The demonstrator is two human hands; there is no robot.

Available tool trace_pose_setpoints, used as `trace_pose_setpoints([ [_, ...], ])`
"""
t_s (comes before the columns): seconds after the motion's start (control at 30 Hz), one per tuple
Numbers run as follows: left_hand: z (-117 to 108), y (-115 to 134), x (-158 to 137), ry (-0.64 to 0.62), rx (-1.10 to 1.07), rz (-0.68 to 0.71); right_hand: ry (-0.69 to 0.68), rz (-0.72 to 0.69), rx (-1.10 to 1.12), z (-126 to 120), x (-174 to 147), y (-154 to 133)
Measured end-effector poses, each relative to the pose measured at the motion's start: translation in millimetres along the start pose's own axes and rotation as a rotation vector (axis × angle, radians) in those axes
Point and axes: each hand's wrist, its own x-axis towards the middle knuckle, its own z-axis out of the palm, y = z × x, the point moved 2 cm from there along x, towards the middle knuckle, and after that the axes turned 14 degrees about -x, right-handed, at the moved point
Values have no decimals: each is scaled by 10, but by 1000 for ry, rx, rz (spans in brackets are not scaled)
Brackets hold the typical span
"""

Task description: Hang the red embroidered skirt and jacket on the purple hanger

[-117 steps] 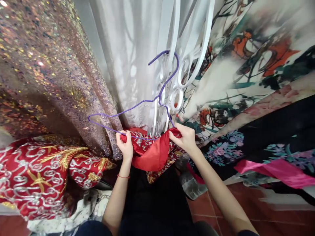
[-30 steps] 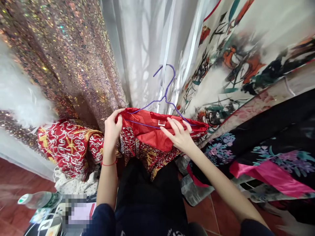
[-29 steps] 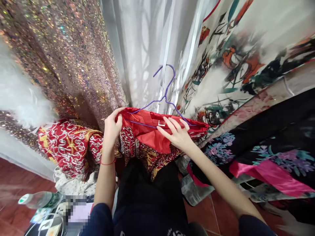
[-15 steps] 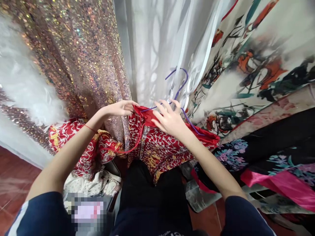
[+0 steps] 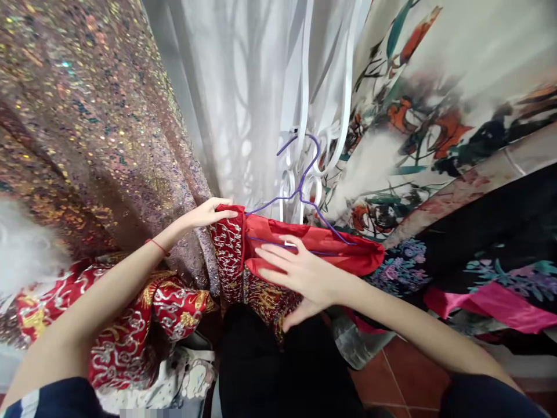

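Curtain [image 5: 241,116] behind, tiles [image 5: 418,371] below, left grip [image 5: 210,213] pinched on red garment [image 5: 282,227], right grip [image 5: 307,274] splayed.

Person's left grip [image 5: 211,215] pinches the red garment [image 5: 228,249] at its edge. Right grip [image 5: 302,273], fingers spread, is over the red lining. Purple hanger [image 5: 300,192] has its lower part in the garment opening, hook up by white metalwork [image 5: 306,64]; contact unclear. Sequined fabric [image 5: 108,116] on the left, floral cloth [image 5: 456,64] right.

Soft light and branching shadows dapple white drapery [image 5: 235,98] behind a scrolled white frame [image 5: 306,64], while reddish square floor tiles [image 5: 404,374] with pale joints show at the lower right.
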Motion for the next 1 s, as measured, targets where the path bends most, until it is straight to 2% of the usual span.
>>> trace_pose_setpoints([
  [0.1, 81, -63, -40, 54, -139, -16, -80, -132, -154, 196, -260, -366],
  [0.17, 105, -68, -38, 83, -163, -7, -39, -159, -341, 399, -478, -498],
  [0.23, 110, -71, -29, 99, -152, 7, 17, -145, -431, 574, -659, -465],
  [0.33, 107, -83, -27, 105, -136, 24, 29, -163, -379, 648, -737, -175],
  [0.5, 117, -69, -54, 90, -61, 91, 97, -254, -432, 412, -325, 238],
  [0.63, 135, -39, -75, 95, 0, 146, 173, -68, -448, 326, 205, 381],
  [0.77, 146, -4, -87, 163, 11, 211, 158, 8, -455, 299, 640, 550],
  [0.9, 153, 38, -93, 239, 92, 319, 204, 109, -496, 270, 811, 688],
  [1.0, 167, 42, -96, 211, 202, 393, 220, 172, -525, 311, 811, 732],
])
